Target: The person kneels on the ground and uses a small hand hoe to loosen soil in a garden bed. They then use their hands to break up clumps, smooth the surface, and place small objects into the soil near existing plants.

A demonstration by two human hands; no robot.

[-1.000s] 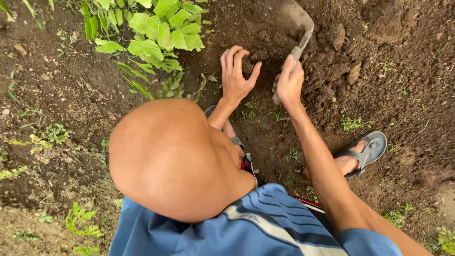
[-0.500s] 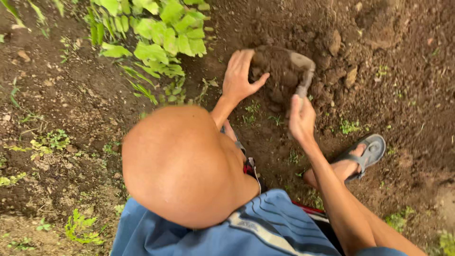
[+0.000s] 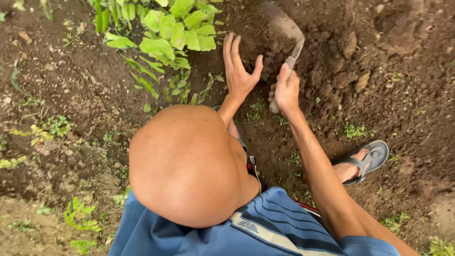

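Spreading across most of the view, dark loosened soil (image 3: 379,71) is seen, broken into clods beyond and to the right of the hand hoe (image 3: 286,33); to the left of the hoe and nearer the crouching person, the ground looks flatter and small weeds (image 3: 353,130) are left standing. By that reading, the digging is judged to be partly done, with the weedy patches near the hoe yet to be turned. A leafy green plant (image 3: 175,33) is rooted just left of the hoe's blade. A grey sandal (image 3: 372,159) is worn on a foot well below and right of the hoe.

The right hand (image 3: 286,90) is stretched forward on a nearly straight arm, its grip closed round the hoe's pale handle, the curved metal blade pointing away and sunk at the soil's edge. The left hand (image 3: 239,71) is laid flat on the earth just left of the hoe, fingers spread and nothing held, the wrist bent back as weight is taken on the palm.
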